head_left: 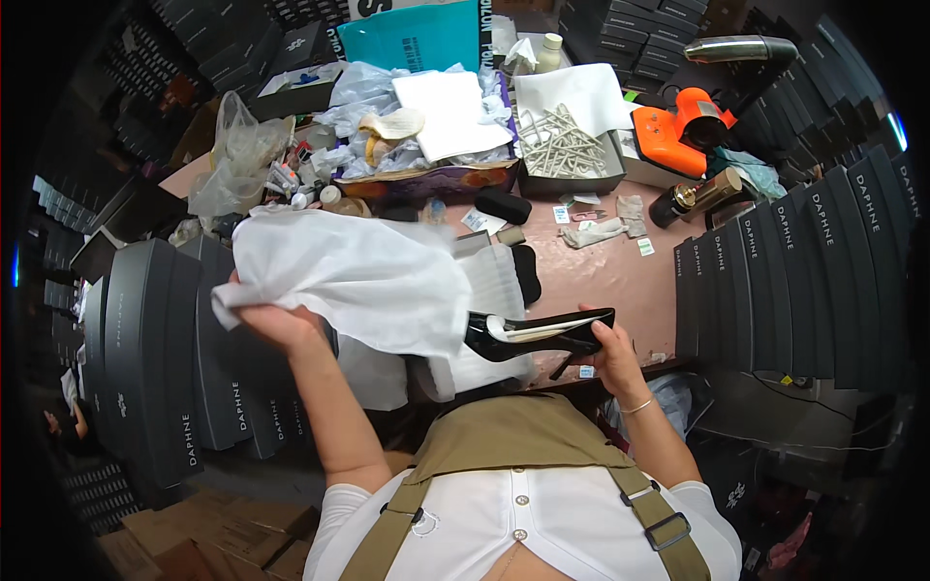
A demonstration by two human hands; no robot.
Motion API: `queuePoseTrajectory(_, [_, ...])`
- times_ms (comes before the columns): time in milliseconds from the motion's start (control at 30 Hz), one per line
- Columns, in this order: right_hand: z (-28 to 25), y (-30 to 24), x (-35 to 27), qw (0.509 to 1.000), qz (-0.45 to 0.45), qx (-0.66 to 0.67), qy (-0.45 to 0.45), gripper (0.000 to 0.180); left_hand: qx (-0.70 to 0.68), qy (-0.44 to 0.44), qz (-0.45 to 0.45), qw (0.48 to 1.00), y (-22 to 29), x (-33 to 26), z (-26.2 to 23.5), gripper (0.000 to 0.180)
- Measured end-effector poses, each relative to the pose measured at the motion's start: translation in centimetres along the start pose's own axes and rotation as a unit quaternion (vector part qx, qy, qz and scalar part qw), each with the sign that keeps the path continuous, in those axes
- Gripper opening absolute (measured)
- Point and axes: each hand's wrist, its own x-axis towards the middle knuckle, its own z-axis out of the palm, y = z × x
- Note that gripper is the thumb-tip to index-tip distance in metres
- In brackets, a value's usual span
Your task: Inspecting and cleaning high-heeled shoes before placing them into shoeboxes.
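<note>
Head cam: my right grip [612,356]'s closed round the heel end of a black shoe [528,347], mid-view. From there, bare pink table [596,266] at 1 o'clock, stacked dark boxes [760,290] edging it at 2. Left grip [278,322]'s bunching white cloth [354,281], fingertips lost in folds; can't tell if it touches the toe. Open box [572,185] at 12 holds white sticks [562,143].

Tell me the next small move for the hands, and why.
Probably ease the thin white fabric over the glossy black high-heeled shoe: the left hand holds the fabric spread, its edge appears at the shoe's toe, and the right hand grips the other end.
</note>
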Motion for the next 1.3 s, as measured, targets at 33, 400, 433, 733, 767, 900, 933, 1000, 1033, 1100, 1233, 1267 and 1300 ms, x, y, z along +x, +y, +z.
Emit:
queuePoseTrajectory(33, [-0.6, -0.7, -0.5, 1.000, -0.014, 0.009, 0.013, 0.047, 0.036, -0.067, 0.080, 0.994, 0.4, -1.1, -0.2, 0.044])
queuePoseTrajectory(400, [2.9, 2.0, 0.6, 0.983, -0.015, -0.048, -0.177, 0.060, -0.176, -0.156, -0.515, 0.824, -10.6, -17.7, 2.5, 0.074])
queuePoseTrajectory(433, [3.1, 3.0, 1.2, 0.952, -0.095, -0.131, -0.261, 0.055, -0.191, -0.052, -0.537, 0.820, -10.9, -17.8, 2.8, 0.077])
queuePoseTrajectory(733, [7.2, 1.3, 7.4, 0.814, -0.167, -0.434, -0.349, 0.025, 0.087, -0.127, -0.290, 0.944, -11.0, -17.9, 1.1, 0.056])
queuePoseTrajectory(767, [6.5, 0.0, 8.1, 0.779, -0.156, -0.480, -0.372, 0.024, 0.101, -0.100, -0.296, 0.945, -11.4, -16.4, 0.1, 0.055])
queuePoseTrajectory(900, [2.5, -6.8, 15.8, 0.618, -0.299, -0.718, -0.116, 0.020, -0.101, -0.061, -0.536, 0.836, -8.8, -12.7, 0.9, 0.078])
queuePoseTrajectory(933, [3.0, -9.5, 17.9, 0.528, -0.412, -0.742, -0.035, 0.032, -0.167, -0.079, -0.556, 0.810, -9.6, -12.9, -0.4, 0.082])
queuePoseTrajectory(1000, [4.9, -11.5, 19.8, 0.557, -0.475, -0.682, -0.006, 0.053, -0.181, -0.047, -0.574, 0.797, -9.4, -13.8, 0.6, 0.080])
queuePoseTrajectory(1033, [7.4, -11.6, 19.4, 0.623, -0.448, -0.632, -0.107, 0.050, -0.209, -0.036, -0.578, 0.788, -9.6, -14.3, 0.5, 0.081])
queuePoseTrajectory(1100, [10.5, -8.1, 17.5, 0.652, -0.397, -0.586, -0.271, 0.041, -0.219, -0.021, -0.594, 0.774, -10.3, -15.3, 0.3, 0.079])
queuePoseTrajectory(1233, [14.2, -0.1, 15.6, 0.548, -0.466, -0.613, -0.326, 0.031, -0.147, 0.026, -0.582, 0.800, -8.5, -17.8, 2.0, 0.079])
queuePoseTrajectory(1267, [14.1, 0.8, 15.3, 0.533, -0.456, -0.626, -0.341, 0.028, -0.132, 0.028, -0.574, 0.807, -8.5, -18.4, 1.6, 0.079])
queuePoseTrajectory(1300, [13.9, 1.7, 14.7, 0.517, -0.446, -0.638, -0.355, 0.025, -0.117, 0.030, -0.568, 0.814, -8.4, -18.9, 1.4, 0.080])
